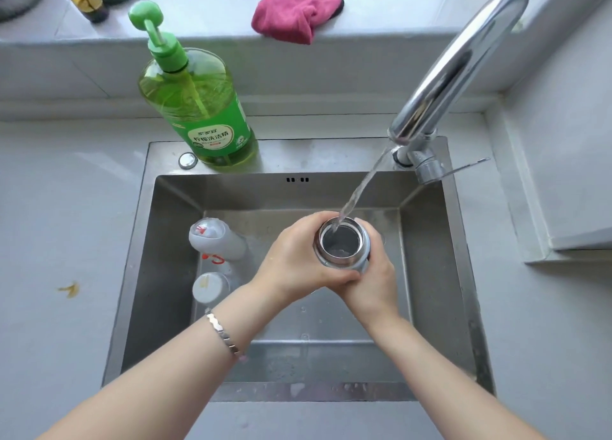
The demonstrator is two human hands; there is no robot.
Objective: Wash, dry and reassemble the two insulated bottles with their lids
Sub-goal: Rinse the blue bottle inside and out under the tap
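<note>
Centre frame, the left hand (294,257) and right hand (374,277) both wrap the open steel bottle (341,244) under running water (357,194); likely slippery, heavier as it fills.

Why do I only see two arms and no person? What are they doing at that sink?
The camera sits on the person's head and looks down, so you see only their arms, as if through their own eyes. There is just this one picture.

The left hand and the right hand are both wrapped round an open steel bottle, holding it upright inside the sink. Water runs from the shiny tap straight into the bottle's mouth.

On the sink floor, to the left, lie other white bottle parts. I cannot tell exactly which piece is which.

Behind the sink stands a big green soap bottle with a pump. A pink cloth lies on the ledge.
</note>
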